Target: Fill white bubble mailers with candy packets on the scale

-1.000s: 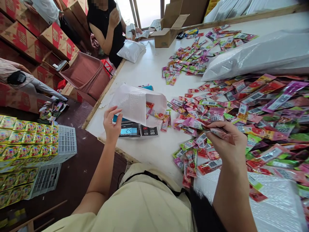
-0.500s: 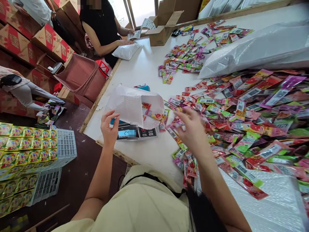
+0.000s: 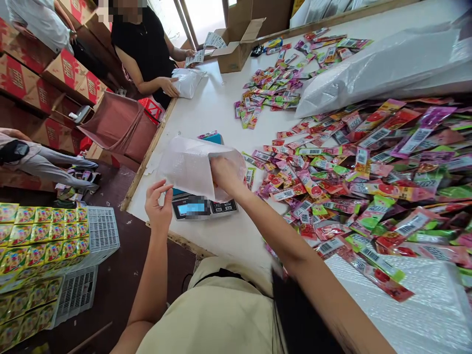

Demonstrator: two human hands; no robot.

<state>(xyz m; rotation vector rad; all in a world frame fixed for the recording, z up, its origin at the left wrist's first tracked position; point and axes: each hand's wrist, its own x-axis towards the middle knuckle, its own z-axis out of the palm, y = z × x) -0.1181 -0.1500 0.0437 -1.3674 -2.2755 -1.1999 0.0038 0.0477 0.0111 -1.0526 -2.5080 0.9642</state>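
A white bubble mailer (image 3: 186, 164) lies on a digital scale (image 3: 180, 211) with a lit display, its mouth facing right. My right hand (image 3: 224, 174) reaches into that mouth. Its fingers are hidden inside, so whether they hold anything cannot be seen. My left hand (image 3: 160, 204) is raised at the near left of the mailer, beside the scale. Its fingers are loosely curled, with a gap between thumb and forefinger and nothing visible in them. To the right of the mailer spreads a large heap of colourful stick sachets (image 3: 313, 189) with barcodes.
A large pale plastic bag (image 3: 354, 73) lies over the heap's far side. An open carton (image 3: 236, 54) stands at the back. Across the table a co-worker (image 3: 143, 54) holds a white parcel (image 3: 188, 82). Crates of yellow packs (image 3: 44, 231) stand at left on the floor.
My right hand has moved left from the sachet heap into the mailer's mouth. My left hand stays near the scale. The co-worker's parcel is now tipped up in one hand.
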